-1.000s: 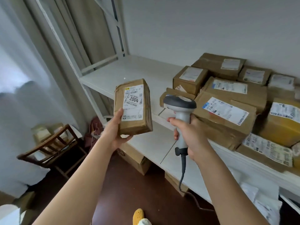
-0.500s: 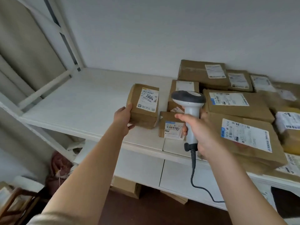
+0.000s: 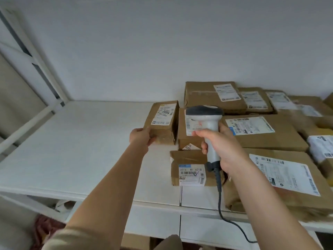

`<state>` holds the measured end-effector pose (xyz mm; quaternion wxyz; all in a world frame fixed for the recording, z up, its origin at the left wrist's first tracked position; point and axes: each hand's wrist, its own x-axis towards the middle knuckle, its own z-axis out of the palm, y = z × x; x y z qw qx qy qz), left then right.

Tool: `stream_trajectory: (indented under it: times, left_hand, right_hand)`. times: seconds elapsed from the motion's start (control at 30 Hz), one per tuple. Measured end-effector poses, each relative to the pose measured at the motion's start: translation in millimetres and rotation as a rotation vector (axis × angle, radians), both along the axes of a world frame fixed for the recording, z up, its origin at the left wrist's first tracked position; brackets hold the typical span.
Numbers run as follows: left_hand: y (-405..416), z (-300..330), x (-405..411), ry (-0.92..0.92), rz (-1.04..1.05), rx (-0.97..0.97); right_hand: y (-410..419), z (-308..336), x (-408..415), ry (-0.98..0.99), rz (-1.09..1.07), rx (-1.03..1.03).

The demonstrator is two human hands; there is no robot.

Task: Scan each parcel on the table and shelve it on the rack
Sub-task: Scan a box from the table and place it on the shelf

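Shelving step, I reckon. Left hand [image 3: 141, 137] grips the box [image 3: 163, 121], set on the shelf [image 3: 75, 141] beside the other parcels [image 3: 259, 130]. Right hand [image 3: 220, 148] clamped round the scanner [image 3: 207, 123]. Next: let go, fetch another.

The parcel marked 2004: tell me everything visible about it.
The parcel marked 2004 is a small brown cardboard box, creased and taped, with a white printed label on top. It sits flat on the white shelf, leftmost of the parcels, beside another box. The left hand holds its near left corner.
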<state>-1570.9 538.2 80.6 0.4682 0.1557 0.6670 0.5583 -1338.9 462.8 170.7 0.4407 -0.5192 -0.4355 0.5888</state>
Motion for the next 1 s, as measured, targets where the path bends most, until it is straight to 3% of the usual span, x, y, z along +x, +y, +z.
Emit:
stream_trajectory:
  times: [0.3,0.5,0.63,0.8,1.0]
  left_hand:
    - [72,16,19,0.045,-0.05,-0.051]
    - [80,27,22,-0.006,-0.14,-0.104]
    - [69,36,19,0.094,-0.086,-0.131]
    - [62,87,56,0.387,0.005,0.242]
    - [20,117,168,0.229,-0.357,0.559]
  right_hand:
    - [11,4,7,0.028,-0.184,-0.027]
    - [13,6,7,0.027,-0.286,-0.021]
    - [8,10,4,0.026,-0.307,0.0]
    - [-12,22,10,0.009,-0.386,0.045]
    - [-63,26,48,-0.026,-0.593,0.097]
